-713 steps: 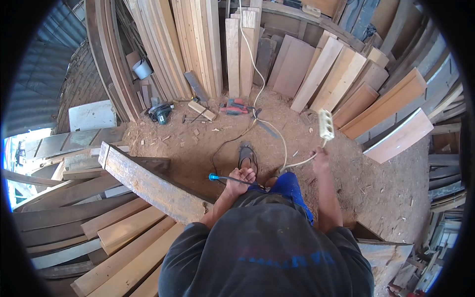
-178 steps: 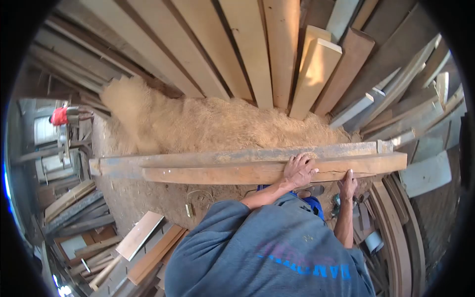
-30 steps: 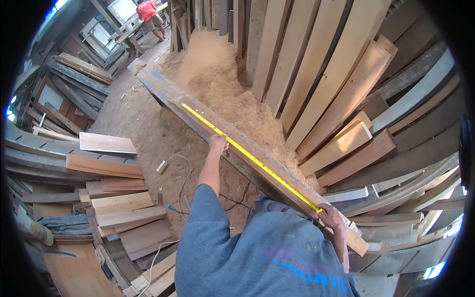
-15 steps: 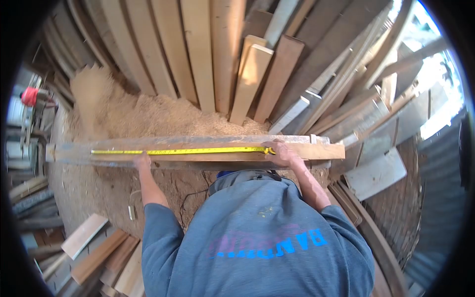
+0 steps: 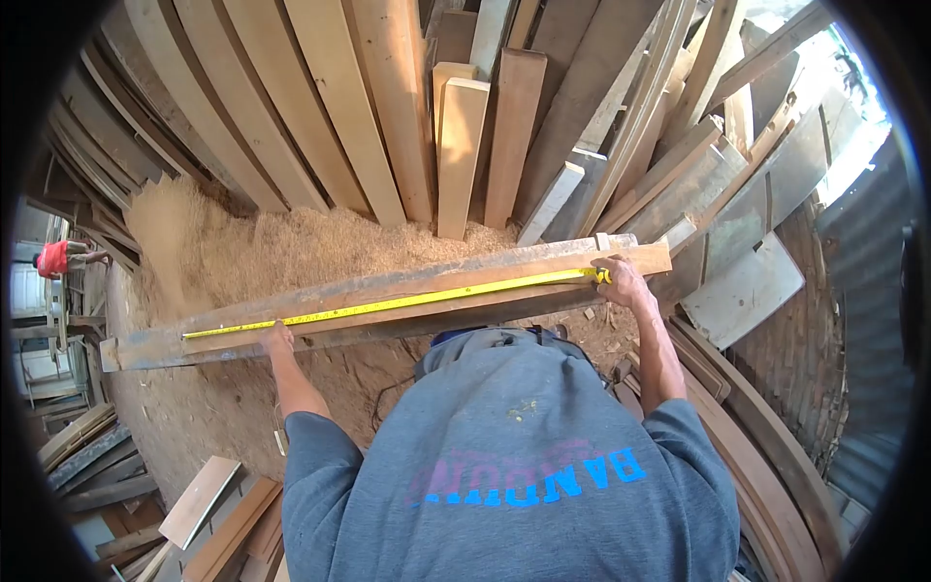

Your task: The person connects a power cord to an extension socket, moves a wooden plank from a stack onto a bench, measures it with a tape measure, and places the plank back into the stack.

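Observation:
A yellow measuring tape (image 5: 417, 298) is stretched along a wooden board (image 5: 388, 313), which lies on a long, worn beam (image 5: 131, 353). My right hand (image 5: 624, 283) is closed round the tape case near the board's right end. Toward the left end, my left hand (image 5: 278, 339) rests at the board's near edge with fingertips at the tape blade; its fingers are small in view, and whether they pinch the blade is unclear.
Planks (image 5: 464, 155) lean in a row beyond a heap of sawdust (image 5: 262, 252). More boards (image 5: 228, 524) lie at the lower left and lower right. A pale panel (image 5: 745, 291) stands at the right. A person in red (image 5: 53, 259) is far off at the left.
My right hand and the tape case have moved right along the board, drawing out more blade. My left hand stays near the left part. The view has turned, so the board now slants up to the right.

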Tool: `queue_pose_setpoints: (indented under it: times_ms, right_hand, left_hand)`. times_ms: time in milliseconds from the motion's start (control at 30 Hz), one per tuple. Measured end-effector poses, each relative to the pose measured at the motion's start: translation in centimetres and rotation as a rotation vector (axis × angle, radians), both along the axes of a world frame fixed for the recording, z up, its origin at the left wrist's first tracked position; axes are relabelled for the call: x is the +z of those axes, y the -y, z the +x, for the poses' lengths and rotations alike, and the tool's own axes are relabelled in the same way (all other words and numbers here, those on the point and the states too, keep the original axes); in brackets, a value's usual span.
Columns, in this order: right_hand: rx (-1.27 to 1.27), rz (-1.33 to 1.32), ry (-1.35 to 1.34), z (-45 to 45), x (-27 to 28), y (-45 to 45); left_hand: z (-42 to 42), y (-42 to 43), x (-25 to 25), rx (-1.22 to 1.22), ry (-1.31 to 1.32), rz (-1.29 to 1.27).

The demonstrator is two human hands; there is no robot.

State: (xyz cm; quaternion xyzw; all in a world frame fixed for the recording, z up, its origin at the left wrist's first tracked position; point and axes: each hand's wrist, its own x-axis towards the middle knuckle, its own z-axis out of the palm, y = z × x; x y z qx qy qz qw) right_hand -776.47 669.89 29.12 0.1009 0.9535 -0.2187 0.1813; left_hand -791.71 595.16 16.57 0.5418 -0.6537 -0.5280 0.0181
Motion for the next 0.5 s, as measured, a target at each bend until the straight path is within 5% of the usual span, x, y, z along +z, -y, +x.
queue_pose_setpoints:
  times_ms: [500]
  right_hand:
    - [0.000, -0.011, -0.020, 0.9, -1.1, -0.1]
  left_hand:
    - [0.3, -0.7, 0.9, 0.038, -0.078, 0.013]
